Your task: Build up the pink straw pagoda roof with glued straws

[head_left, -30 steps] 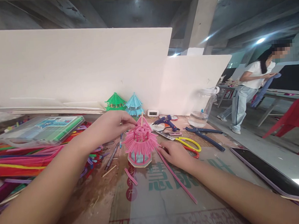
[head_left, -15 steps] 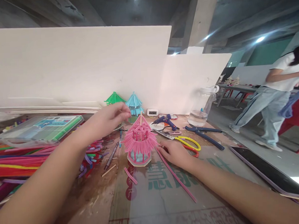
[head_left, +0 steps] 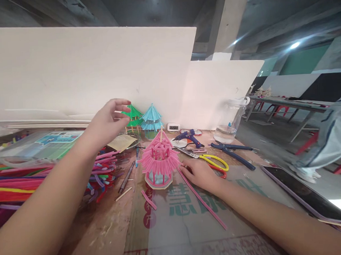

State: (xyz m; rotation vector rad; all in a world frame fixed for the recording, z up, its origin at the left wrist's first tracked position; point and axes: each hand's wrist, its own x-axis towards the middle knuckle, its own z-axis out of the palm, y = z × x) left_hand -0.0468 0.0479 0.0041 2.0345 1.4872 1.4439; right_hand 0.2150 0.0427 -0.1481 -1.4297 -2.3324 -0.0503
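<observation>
A pink pavilion model (head_left: 160, 160) of fuzzy pipe cleaners stands upright on the table, with two tiers of roof and a pale octagonal base. My left hand (head_left: 109, 117) is raised to its left with fingers apart and nothing in them. Behind those fingers stands a green pavilion model (head_left: 133, 118), partly covered by them. A light blue pavilion model (head_left: 152, 119) is beside it. Low at the pink model's right side, my right hand (head_left: 200, 173) rests with curled fingers on a long pink pipe cleaner (head_left: 204, 205). Its grip is partly hidden.
Scissors (head_left: 218, 161), a glue gun (head_left: 189, 137) and pliers (head_left: 235, 154) lie at the right. A water jug (head_left: 230, 120) stands behind them, and a phone (head_left: 308, 192) lies near the right edge. Colourful pipe cleaners (head_left: 53, 179) are heaped left. A person's legs (head_left: 328, 134) show beyond.
My left hand has moved up and left, away from the pink model's top, its fingers spreading. The pipe cleaner's free end shifted slightly right. The person at right moved mostly out of view.
</observation>
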